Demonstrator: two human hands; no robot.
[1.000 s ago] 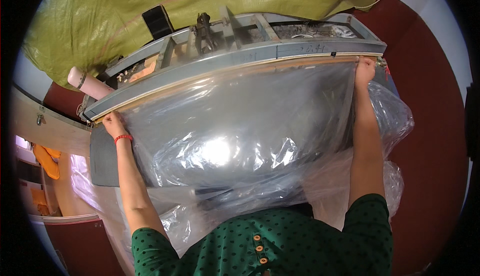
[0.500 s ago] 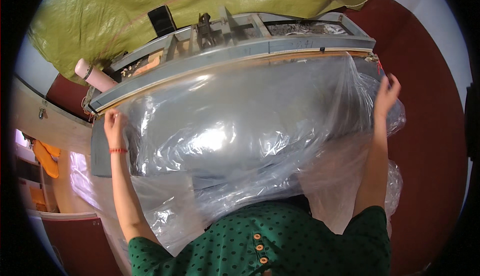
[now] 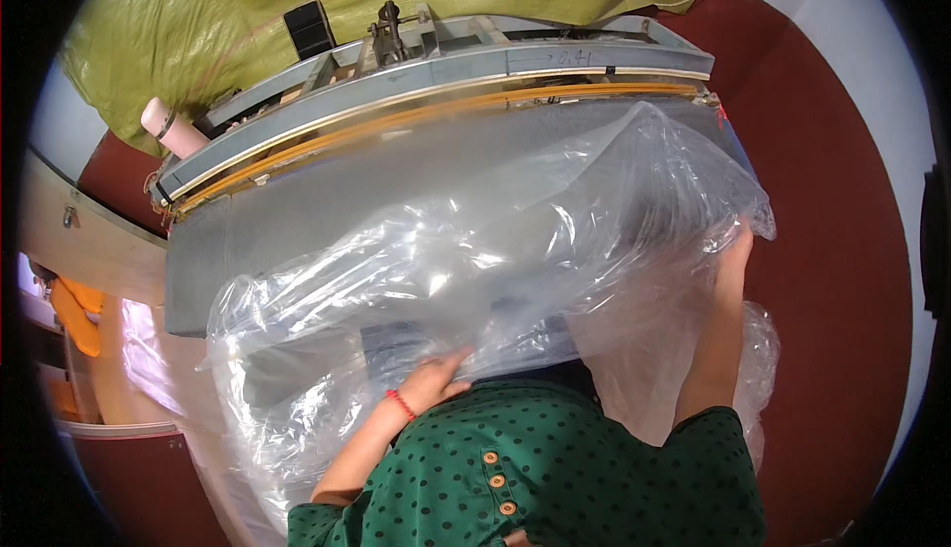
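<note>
Here's the bare left hand (image 3: 434, 382), low, between six and seven o'clock, thumb spread away from extended fingers that aim between one and two. The bare left forearm (image 3: 365, 448) slants in from seven. And at three o'clock, the bare right hand (image 3: 735, 242) tops a bare right forearm (image 3: 715, 349) pointing almost at twelve, its fingertips indistinct.

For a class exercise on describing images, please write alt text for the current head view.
Crumpled clear plastic partly covers a long grey surface; the person's right hand is at the plastic's right side, the left hand by its near edge, close to a green dotted top. Beyond is a metal frame, with a pink cylinder near its left end.
</note>
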